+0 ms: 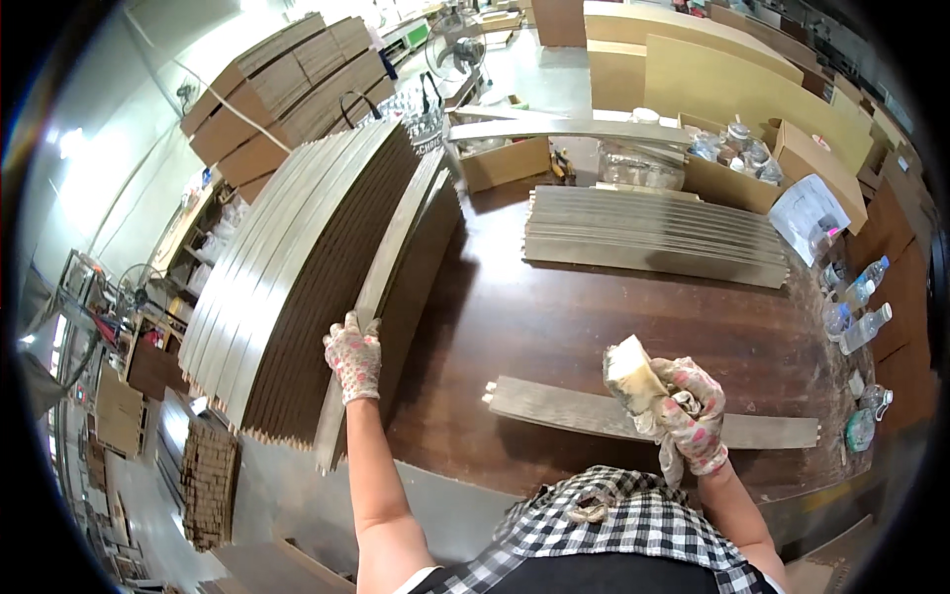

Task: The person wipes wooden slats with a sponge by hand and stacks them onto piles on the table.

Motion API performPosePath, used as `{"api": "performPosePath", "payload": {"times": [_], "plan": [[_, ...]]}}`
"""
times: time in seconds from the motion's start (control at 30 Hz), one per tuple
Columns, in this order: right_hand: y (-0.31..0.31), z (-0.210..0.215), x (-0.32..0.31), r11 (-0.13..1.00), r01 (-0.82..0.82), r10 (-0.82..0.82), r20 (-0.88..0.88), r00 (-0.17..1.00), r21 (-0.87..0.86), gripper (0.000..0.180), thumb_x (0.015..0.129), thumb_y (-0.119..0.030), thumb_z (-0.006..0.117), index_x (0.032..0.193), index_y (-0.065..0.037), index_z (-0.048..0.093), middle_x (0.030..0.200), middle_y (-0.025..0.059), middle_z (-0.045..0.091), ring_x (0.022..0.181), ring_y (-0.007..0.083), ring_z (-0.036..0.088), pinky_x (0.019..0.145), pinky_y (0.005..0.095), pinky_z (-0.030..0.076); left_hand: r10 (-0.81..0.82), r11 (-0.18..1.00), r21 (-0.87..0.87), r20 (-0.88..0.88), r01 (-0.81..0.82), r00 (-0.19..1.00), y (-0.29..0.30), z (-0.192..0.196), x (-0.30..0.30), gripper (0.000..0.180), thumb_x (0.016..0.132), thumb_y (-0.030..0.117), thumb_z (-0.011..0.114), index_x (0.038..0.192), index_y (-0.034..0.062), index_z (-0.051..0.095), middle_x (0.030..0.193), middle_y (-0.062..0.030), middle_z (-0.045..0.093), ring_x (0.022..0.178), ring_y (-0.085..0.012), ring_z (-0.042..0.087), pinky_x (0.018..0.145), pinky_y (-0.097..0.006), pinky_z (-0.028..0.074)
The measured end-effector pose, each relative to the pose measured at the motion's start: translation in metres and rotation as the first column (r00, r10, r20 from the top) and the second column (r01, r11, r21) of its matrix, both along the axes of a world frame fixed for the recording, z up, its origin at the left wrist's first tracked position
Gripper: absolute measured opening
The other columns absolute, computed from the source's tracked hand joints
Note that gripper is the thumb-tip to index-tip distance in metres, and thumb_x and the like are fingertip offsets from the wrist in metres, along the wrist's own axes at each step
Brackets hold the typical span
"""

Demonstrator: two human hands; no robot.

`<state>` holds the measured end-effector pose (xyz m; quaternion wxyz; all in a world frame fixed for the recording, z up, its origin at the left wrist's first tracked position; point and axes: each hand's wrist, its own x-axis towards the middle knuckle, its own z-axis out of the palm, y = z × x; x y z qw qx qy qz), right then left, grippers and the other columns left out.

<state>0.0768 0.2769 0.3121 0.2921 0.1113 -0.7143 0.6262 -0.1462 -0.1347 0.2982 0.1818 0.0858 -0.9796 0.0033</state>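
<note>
Left hand: the gloved left hand [352,358] touches the top of a narrow grey slat [394,243], beside the tall slat stack [282,267]; the fingers are a little apart, but I cannot tell if they grip it.
Right hand: the gloved right hand [695,414] holds a pale sponge block [630,368] with closed fingers; a crumpled cloth [672,463] hangs at the palm.
Single slat: one grey slat [554,405] lies alone on the brown table [475,332], near the person and partly hidden by the right hand.
Far stack: a lower pile of slats [648,238] lies across the table's far part.
Done and left: the single slat seems to be the piece in work; many slats stand at left, fewer lie at far right. Which pile is finished, I cannot tell.
</note>
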Motion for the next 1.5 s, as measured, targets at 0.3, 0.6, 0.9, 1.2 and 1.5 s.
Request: {"api": "performPosePath", "payload": {"times": [0.3, 0.6, 0.9, 1.2, 1.5], "plan": [[0.005, -0.016, -0.006, 0.997, 0.064, -0.065, 0.034, 0.997, 0.036, 0.033, 0.083, -0.023, 0.075, 0.105, 0.001, 0.069, 0.099, 0.0157, 0.070, 0.087, 0.0275, 0.066, 0.077, 0.0367, 0.053, 0.074, 0.981, -0.184, 0.028, -0.067, 0.997, 0.005, -0.019, -0.015, 0.053, 0.089, 0.049, 0.064, 0.123, 0.0086, 0.064, 0.114, -0.0175, 0.063, 0.110, -0.0378, 0.059, 0.088, -0.047, 0.052], [0.020, -0.041, 0.001, 0.995, 0.053, -0.065, 0.138, 0.988, 0.085, 0.039, 0.080, -0.021, 0.075, 0.111, 0.001, 0.066, 0.106, 0.0175, 0.070, 0.092, 0.0301, 0.065, 0.089, 0.0395, 0.049, 0.035, 0.996, -0.083, -0.035, -0.037, 0.999, 0.009, -0.022, -0.009, 0.039, 0.081, 0.037, 0.077, 0.107, 0.0100, 0.067, 0.120, -0.0141, 0.058, 0.106, -0.0372, 0.060, 0.085, -0.047, 0.054], [0.029, -0.048, 0.011, 0.984, -0.021, 0.070, 0.275, 0.959, -0.178, 0.045, 0.089, -0.013, 0.070, 0.127, 0.007, 0.057, 0.124, 0.0176, 0.061, 0.106, 0.0262, 0.065, 0.087, 0.0394, 0.059, -0.050, 0.996, -0.072, -0.024, 0.048, 0.998, 0.009, -0.022, -0.032, 0.035, 0.081, 0.040, 0.074, 0.102, 0.0120, 0.070, 0.107, -0.0103, 0.062, 0.104, -0.0301, 0.059, 0.085, -0.045, 0.048], [0.025, -0.020, 0.010, 0.976, 0.015, -0.089, 0.332, 0.939, 0.218, 0.035, 0.090, -0.015, 0.066, 0.121, 0.002, 0.065, 0.115, 0.0130, 0.068, 0.108, 0.0219, 0.062, 0.101, 0.0353, 0.044, -0.192, 0.980, -0.108, -0.288, 0.168, 0.938, 0.010, -0.032, -0.028, 0.030, 0.083, 0.032, 0.072, 0.109, 0.0182, 0.069, 0.114, -0.0045, 0.063, 0.101, -0.0279, 0.061, 0.083, -0.045, 0.050], [-0.056, -0.001, -0.050, 0.664, -0.085, -0.158, 0.250, 0.955, 0.743, 0.032, 0.086, -0.026, 0.064, 0.113, -0.010, 0.068, 0.091, 0.0122, 0.064, 0.088, 0.0309, 0.061, 0.078, 0.0408, 0.050, -0.175, 0.579, 0.587, -0.589, 0.566, 0.789, 0.048, -0.081, 0.060, 0.025, 0.092, 0.008, 0.063, 0.116, 0.0056, 0.069, 0.108, -0.0082, 0.067, 0.101, -0.0244, 0.061, 0.093, -0.037, 0.047]]}}
